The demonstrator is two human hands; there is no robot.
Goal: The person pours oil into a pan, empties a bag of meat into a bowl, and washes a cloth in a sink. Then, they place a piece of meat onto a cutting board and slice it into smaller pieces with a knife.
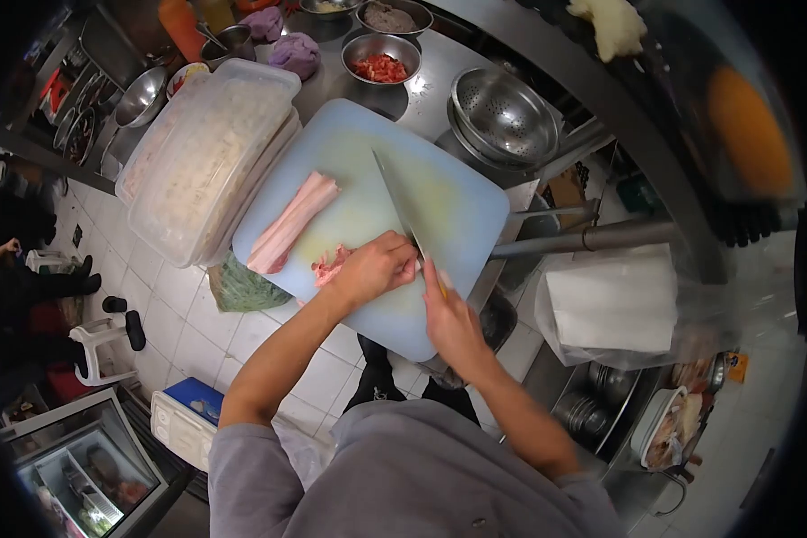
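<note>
A kitchen knife point(396, 197) lies across the pale cutting board point(350, 130), its blade pointing away from me. My right hand point(453, 314) is closed around its yellow handle. Just left of the blade, my left hand point(378, 269) has its fingers curled together low over the board; whatever they pinch is mostly hidden. Beside that hand sits a small heap of pink meat scraps point(328, 265). Further left on the board rests a long streaky slab of fatty meat point(293, 224), apart from both hands.
Stacked lidded plastic containers point(215, 152) stand against the board's left side. Behind it are a bowl of chopped red food point(381, 63) and purple bundles point(294, 56). Steel colanders point(504, 112) stand at right, above a plastic-wrapped white stack point(610, 300). A green bag point(242, 285) shows below the containers.
</note>
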